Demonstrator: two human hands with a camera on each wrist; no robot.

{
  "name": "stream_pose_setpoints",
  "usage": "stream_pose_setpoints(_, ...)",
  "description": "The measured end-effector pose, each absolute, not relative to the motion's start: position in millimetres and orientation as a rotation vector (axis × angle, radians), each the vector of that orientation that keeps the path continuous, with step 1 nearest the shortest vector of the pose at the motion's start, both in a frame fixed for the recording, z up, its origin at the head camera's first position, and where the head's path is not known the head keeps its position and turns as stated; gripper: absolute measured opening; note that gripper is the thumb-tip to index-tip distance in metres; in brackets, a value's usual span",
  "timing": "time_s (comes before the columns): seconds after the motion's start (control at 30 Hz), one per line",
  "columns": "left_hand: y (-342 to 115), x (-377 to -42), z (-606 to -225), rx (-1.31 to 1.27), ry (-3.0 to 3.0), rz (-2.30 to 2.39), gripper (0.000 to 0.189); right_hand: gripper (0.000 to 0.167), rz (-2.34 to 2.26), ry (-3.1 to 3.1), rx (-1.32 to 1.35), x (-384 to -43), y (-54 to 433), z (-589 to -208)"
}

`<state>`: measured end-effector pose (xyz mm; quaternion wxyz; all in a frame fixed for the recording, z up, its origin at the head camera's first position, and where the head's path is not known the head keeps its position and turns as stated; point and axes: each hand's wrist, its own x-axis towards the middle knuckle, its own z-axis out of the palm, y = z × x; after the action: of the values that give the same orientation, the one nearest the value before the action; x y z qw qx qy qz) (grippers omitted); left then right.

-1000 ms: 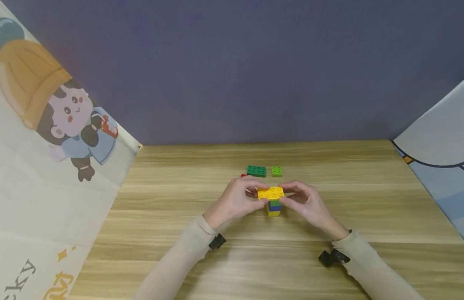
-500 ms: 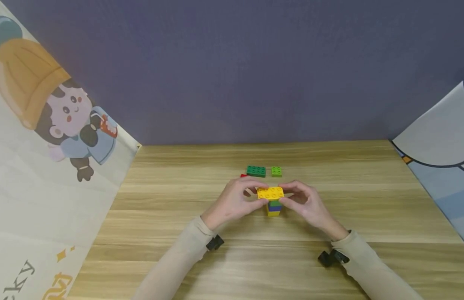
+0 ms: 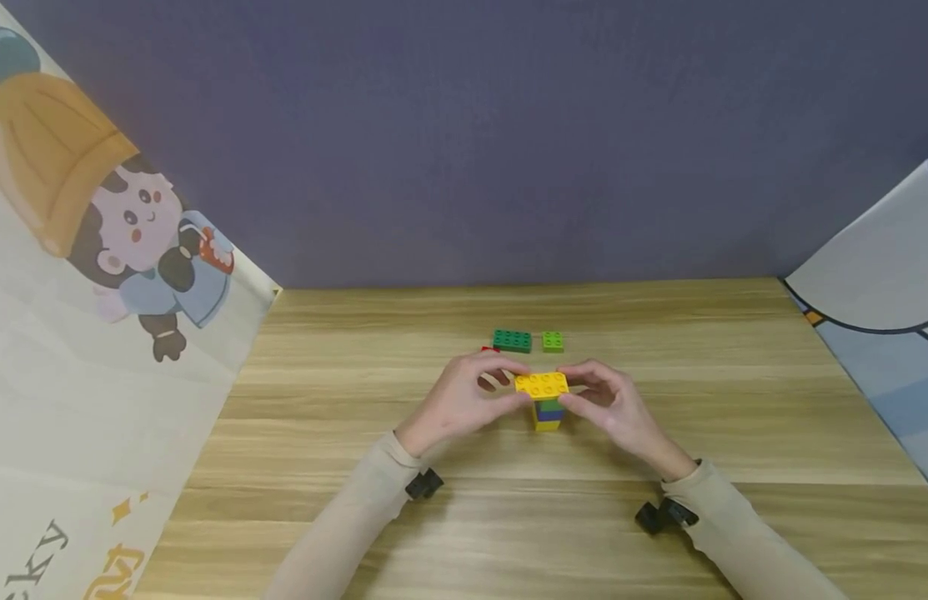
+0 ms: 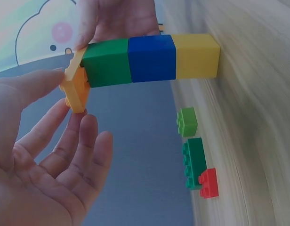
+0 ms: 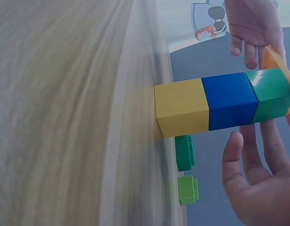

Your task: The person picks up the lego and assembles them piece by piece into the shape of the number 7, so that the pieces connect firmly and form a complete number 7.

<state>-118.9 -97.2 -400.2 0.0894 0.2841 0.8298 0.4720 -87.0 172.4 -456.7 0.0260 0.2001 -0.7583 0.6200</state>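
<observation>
A thin yellow building brick [image 3: 541, 385] with studs on top lies across a small tower. Below it, the tower stacks a green block [image 4: 106, 62], a blue block [image 4: 152, 58] and a yellow block [image 4: 197, 56] standing on the table. My left hand [image 3: 459, 400] pinches the thin brick's left end between thumb and fingers. At the right end, my right hand [image 3: 617, 408] pinches it the same way. In the left wrist view the thin brick overhangs the green block on the left; whether it is pressed fully down I cannot tell.
Behind the tower lie a dark green brick [image 3: 512, 341], a light green brick [image 3: 553, 342] and a red brick [image 4: 209, 183], mostly hidden by my left hand in the head view. A dark panel [image 3: 464, 150] rises at the wooden table's [image 3: 343, 333] back edge.
My left hand has shifted slightly left, its fingers a little looser around the thin brick. The right hand, thin brick and tower stay nearly where they were.
</observation>
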Motion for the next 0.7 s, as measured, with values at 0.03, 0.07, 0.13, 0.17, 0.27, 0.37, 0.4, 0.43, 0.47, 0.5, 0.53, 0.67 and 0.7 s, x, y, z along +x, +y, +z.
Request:
stream_pose_setpoints(0.03,-97.8,-119.3,-400.3,0.836,2.466,1.410,0.033,0.032,1.916,-2.342,0.617,-87.1,172.5,-456.9)
stream_pose_setpoints(0.07,-98.5,-119.8,-400.8,0.830,2.465,1.417,0.033,0.032,1.917,-2.342,0.615,-87.2,172.5,-457.0)
stream_pose_setpoints(0.13,-99.9,-120.6,-401.6,0.815,2.458,1.431,0.033,0.032,1.917,-2.345,0.613,-87.2,172.5,-457.0)
stream_pose_setpoints(0.17,-100.7,-120.8,-401.8,0.811,2.457,1.433,0.033,0.032,1.917,-2.347,0.611,-87.1,172.4,-456.9)
stream_pose_setpoints(0.27,-102.9,-121.4,-402.9,0.807,2.453,1.435,0.033,0.032,1.918,-2.357,0.607,-87.0,172.1,-456.8)
stream_pose_setpoints(0.37,-104.8,-122.1,-404.1,0.803,2.450,1.427,0.032,0.032,1.918,-2.359,0.607,-87.0,171.8,-457.1)
stream_pose_setpoints(0.4,-105.5,-122.5,-404.6,0.802,2.447,1.427,0.031,0.032,1.919,-2.356,0.610,-87.1,171.6,-457.2)
stream_pose_setpoints(0.43,-106.1,-123.0,-404.9,0.800,2.445,1.428,0.031,0.032,1.919,-2.352,0.613,-87.0,171.5,-457.3)
stream_pose_setpoints(0.47,-106.7,-123.8,-405.4,0.793,2.448,1.424,0.030,0.032,1.919,-2.348,0.613,-86.9,171.4,-457.4)
stream_pose_setpoints(0.5,-107.3,-124.8,-405.8,0.793,2.452,1.424,0.029,0.032,1.914,-2.345,0.614,-86.8,171.2,-457.4)
stream_pose_setpoints(0.53,-108.0,-126.0,-406.2,0.790,2.455,1.426,0.028,0.032,1.911,-2.341,0.613,-86.6,171.0,-457.3)
stream_pose_setpoints(0.67,-110.8,-131.4,-409.8,0.773,2.473,1.442,0.025,0.032,1.901,-2.329,0.607,-86.3,170.2,-457.5)
stream_pose_setpoints(0.7,-111.4,-132.6,-410.9,0.771,2.472,1.450,0.025,0.032,1.900,-2.327,0.606,-86.2,170.2,-457.7)
